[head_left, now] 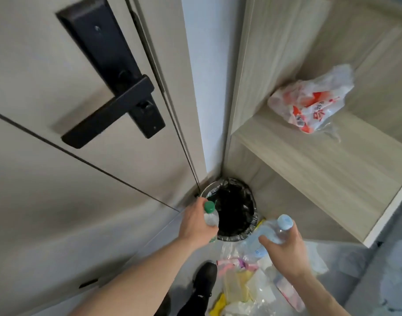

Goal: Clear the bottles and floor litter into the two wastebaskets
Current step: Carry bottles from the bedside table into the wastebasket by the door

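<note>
Wastebasket in corner: door left, shelf right.

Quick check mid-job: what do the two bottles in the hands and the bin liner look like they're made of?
Green-capped bottle and blue-capped bottle: clear thin plastic, see-through walls, opaque plastic caps. Wastebasket liner: thin black plastic film, glossy and crinkled over the rim. The basket's own material stays mostly hidden.

Red printed characters were noted on the crumpled plastic bag lying on the wooden shelf, above and to the right of the wastebasket. The print was creased and blurred; no word could be made out. No lettering could be read on the black lock plate, up and left of the wastebasket.
</note>
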`<state>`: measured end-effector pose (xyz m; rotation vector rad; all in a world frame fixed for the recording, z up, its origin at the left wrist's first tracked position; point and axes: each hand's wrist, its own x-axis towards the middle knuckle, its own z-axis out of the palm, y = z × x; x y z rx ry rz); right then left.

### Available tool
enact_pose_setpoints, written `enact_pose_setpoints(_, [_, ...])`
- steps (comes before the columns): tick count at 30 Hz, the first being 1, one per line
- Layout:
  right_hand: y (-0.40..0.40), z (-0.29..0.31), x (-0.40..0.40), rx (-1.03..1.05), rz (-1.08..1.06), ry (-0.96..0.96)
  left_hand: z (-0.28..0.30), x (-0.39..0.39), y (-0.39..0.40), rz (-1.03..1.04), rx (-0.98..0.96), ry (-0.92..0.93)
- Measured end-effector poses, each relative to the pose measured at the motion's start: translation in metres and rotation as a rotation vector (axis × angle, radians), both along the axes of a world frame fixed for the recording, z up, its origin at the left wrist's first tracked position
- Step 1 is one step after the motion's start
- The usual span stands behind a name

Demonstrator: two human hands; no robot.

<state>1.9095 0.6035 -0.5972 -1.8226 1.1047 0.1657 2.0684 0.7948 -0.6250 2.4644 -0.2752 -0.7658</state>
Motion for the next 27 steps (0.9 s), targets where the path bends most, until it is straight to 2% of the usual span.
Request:
enact_pose_setpoints(4, [-0.008,-0.052,0.005,-0.011,-0.03,0.012,-0.07,0.018,-0.016,-0.047,0.013,0.02])
enact_pose_setpoints(8, [-0.014,-0.095,0.015,-0.064,-0.012,0.018,-0.124,0.034,-0.036,-0.132,-0.003,-0.043])
enact_pose_setpoints(14, [-0.02,-0.148,0.034,-0.16,0.022,0.046,-0.179,0.055,-0.066,-0.093,-0.028,-0.119])
enact_pose_setpoints(20, [-0.024,-0.191,0.053,-0.136,0.063,0.105,-0.229,0.064,-0.088,-0.198,0.108,-0.08])
enact_pose_setpoints(27, [-0.032,-0.23,0.081,-0.073,0.049,0.065,-0.285,0.072,-0.102,-0.266,0.174,0.005])
